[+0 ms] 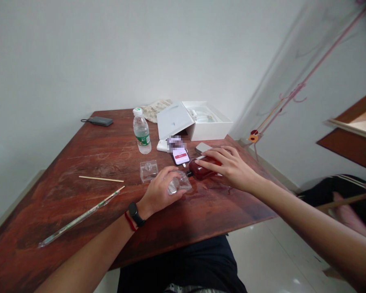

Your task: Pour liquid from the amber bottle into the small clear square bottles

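My left hand is closed around a small clear plastic box on the table, tilted toward the right. From the right, my right hand grips a bottle of dark red liquid, tipped nearly onto its side. The bottle's black neck points left and reaches the mouth of the clear box. Whether liquid is flowing cannot be made out. Just left of my left hand stands a second clear plastic box.
A capped water bottle stands behind the boxes. Farther back are a lit phone, a white box with its lid leaning, and a grey power bank. A chopstick and a wrapped pair lie left.
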Tool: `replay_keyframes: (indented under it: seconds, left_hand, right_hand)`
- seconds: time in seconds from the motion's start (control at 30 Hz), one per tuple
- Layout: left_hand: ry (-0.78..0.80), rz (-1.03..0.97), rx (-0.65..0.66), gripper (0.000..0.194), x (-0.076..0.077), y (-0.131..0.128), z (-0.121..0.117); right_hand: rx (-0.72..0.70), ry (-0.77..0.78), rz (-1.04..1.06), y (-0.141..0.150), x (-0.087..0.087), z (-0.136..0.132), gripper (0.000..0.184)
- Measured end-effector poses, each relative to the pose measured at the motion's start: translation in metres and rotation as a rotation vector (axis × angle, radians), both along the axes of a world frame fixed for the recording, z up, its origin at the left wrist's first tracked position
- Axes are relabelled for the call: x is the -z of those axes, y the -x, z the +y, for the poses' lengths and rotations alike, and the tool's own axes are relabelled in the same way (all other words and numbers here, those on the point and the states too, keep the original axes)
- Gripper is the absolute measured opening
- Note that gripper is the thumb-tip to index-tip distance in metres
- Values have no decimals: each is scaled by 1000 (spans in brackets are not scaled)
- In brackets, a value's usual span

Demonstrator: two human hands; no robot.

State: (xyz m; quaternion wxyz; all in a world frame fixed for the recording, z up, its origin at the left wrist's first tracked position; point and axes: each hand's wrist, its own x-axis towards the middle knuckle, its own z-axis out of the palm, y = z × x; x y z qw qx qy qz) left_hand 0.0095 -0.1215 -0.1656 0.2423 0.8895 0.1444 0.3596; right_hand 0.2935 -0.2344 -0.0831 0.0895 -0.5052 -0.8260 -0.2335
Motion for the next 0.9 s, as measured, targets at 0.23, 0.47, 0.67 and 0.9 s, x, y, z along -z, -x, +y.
replay_keyframes:
  seconds: [0.23, 0.47, 0.67, 0.9]
  left_hand:
    - [-12, 2, 3, 34, 1, 0, 0]
    - [-18, -6, 6, 36, 1, 0, 1]
    - [-13, 2, 19, 35, 2, 0, 1]
    - [-14, 4, 5, 34, 2, -1, 1]
  right_hand:
    - [-11, -7, -14, 2, -3, 0, 52]
    - [-12, -15, -16, 3, -4, 0, 52]
    - [-9, -13, -18, 3, -4, 0, 53]
    - [-17, -15, -28, 4, -5, 0, 53]
